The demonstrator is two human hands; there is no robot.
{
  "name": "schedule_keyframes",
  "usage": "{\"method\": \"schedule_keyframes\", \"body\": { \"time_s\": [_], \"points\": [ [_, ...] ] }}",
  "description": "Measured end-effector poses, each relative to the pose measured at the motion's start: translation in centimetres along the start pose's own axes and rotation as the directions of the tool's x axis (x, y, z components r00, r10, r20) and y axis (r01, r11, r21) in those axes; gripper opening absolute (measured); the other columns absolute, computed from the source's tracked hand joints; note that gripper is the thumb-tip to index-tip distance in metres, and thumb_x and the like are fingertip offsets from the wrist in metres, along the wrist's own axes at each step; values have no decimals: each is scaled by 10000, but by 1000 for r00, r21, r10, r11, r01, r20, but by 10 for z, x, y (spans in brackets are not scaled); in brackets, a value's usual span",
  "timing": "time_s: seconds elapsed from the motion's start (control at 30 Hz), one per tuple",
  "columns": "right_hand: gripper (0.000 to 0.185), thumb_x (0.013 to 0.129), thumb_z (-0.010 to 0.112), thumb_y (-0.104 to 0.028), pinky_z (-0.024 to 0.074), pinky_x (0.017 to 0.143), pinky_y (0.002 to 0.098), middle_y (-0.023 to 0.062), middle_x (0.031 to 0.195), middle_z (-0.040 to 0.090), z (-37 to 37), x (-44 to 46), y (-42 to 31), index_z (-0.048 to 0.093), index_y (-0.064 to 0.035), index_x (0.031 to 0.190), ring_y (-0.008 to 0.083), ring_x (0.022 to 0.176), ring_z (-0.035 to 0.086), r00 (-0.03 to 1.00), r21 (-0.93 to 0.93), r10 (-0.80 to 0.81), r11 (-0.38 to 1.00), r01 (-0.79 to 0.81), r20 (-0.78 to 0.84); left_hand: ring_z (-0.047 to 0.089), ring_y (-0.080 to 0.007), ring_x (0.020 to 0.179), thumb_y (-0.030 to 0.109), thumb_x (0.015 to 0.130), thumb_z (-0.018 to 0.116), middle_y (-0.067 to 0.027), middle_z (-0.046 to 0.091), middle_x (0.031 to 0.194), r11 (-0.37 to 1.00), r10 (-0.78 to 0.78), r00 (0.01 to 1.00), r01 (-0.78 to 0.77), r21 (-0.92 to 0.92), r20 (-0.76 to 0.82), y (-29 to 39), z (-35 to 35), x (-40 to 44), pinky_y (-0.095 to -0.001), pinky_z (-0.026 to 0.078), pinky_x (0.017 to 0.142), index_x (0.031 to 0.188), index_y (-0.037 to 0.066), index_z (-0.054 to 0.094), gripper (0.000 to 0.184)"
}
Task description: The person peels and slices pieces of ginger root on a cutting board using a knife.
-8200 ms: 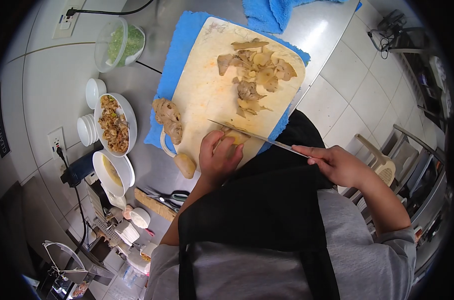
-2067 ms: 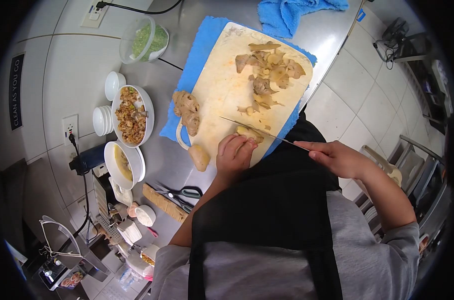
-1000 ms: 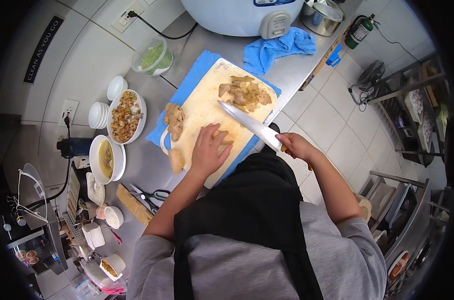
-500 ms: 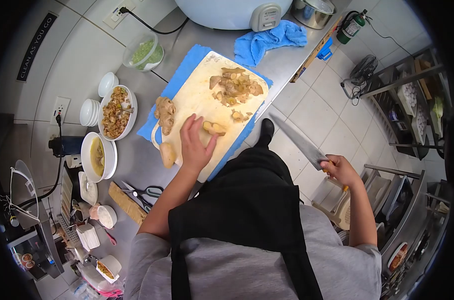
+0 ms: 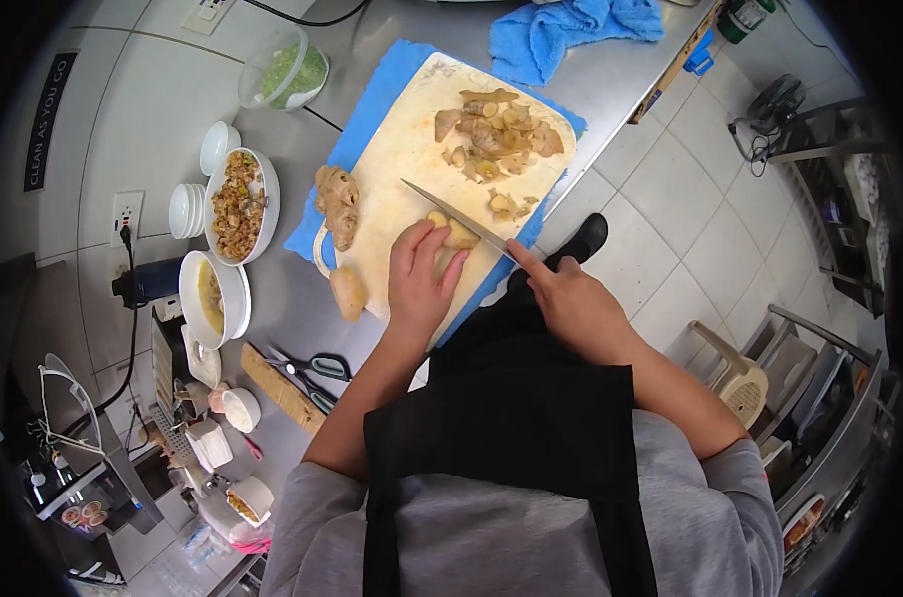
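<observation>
My right hand (image 5: 571, 298) grips a long knife (image 5: 458, 217) by its handle, forefinger stretched along the top, with the blade pointing up and left over the board. Below the blade, my left hand (image 5: 422, 279) holds a peeled piece of ginger (image 5: 458, 236) against the cutting board (image 5: 392, 154), thumb on one side and fingers on the other. Ginger peelings (image 5: 496, 134) lie heaped on the board's upper right. An unpeeled ginger root (image 5: 338, 207) sits at its left edge, and a smooth pale piece (image 5: 348, 294) lies near the board's handle.
The board rests on a blue cloth (image 5: 374, 99). To the left stand a bowl of chopped food (image 5: 238, 207), a bowl with yellow liquid (image 5: 205, 298) and a tub of chopped greens (image 5: 290, 75). Scissors (image 5: 312, 368) lie lower left; another blue cloth (image 5: 571, 35) is at the top.
My right hand has brought the knife back from the side to over the board. My left hand, spread beside the ginger half a second ago, has closed on it.
</observation>
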State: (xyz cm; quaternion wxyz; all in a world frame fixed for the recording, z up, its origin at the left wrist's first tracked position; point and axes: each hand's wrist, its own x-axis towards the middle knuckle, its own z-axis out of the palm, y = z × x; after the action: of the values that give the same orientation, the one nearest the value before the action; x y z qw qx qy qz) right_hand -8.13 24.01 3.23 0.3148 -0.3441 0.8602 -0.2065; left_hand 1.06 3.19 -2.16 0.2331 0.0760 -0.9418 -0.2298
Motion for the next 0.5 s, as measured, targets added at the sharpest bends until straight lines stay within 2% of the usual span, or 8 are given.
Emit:
{"method": "schedule_keyframes", "body": {
  "time_s": [0.1,0.13,0.2,0.33,0.4,0.43,0.5],
  "points": [
    [531,989,464,-206,542,675,478,267,871,613,2,-1,3,309,-234,1496,416,741,652,998,75,-27,997,23,49,564,-309,1071,100,759,805,-151,561,1168,999,-25,1000,25,-35,7,-1,0,-1,-374,492,911,1079,26,620,377],
    [531,989,464,-206,542,675,478,267,871,613,4,-1,7,309,-234,1496,416,741,652,998,83,-24,996,19,53,564,-310,1072,100,758,805,-151,555,1181,999,16,1000,-15,-50,5,-4,0,-3,-371,495,912,1085,28,623,381],
    [551,978,472,-192,541,690,482,253,815,625,7,-1,14,299,-234,1499,409,752,656,991,232,-114,968,95,72,564,-312,1074,99,758,806,-151,549,1193,996,59,998,-58,-70,11,-7,1,-3,-368,498,913,1091,31,626,385],
    [594,948,495,-162,537,694,483,244,773,630,1,-1,15,291,-231,1502,402,742,655,982,287,-39,958,-17,187,562,-308,1052,111,761,804,-144,551,1170,997,67,997,-65,-37,29,-5,2,4,-365,488,898,1086,40,632,375],
    [632,925,506,-138,537,670,480,251,818,629,-2,-2,10,285,-249,1506,402,739,661,970,169,36,983,-78,241,561,-306,1044,116,760,805,-140,551,1161,999,51,998,-51,-7,35,-3,3,5,-363,484,892,1080,41,634,370],
    [632,925,506,-138,537,670,480,251,818,629,-4,-7,8,285,-249,1506,402,739,661,970,177,40,981,-84,239,559,-304,1039,124,760,805,-138,551,1149,999,24,999,-23,-24,40,-3,3,5,-364,481,888,1066,39,636,360],
    [658,905,520,-123,530,603,455,217,770,599,-7,-26,1,305,-310,1498,368,640,639,995,14,60,998,-61,85,557,-302,1033,132,761,806,-136,550,1137,999,1,999,2,-39,54,-5,2,5,-365,477,884,1053,36,638,350]
  ]
}}
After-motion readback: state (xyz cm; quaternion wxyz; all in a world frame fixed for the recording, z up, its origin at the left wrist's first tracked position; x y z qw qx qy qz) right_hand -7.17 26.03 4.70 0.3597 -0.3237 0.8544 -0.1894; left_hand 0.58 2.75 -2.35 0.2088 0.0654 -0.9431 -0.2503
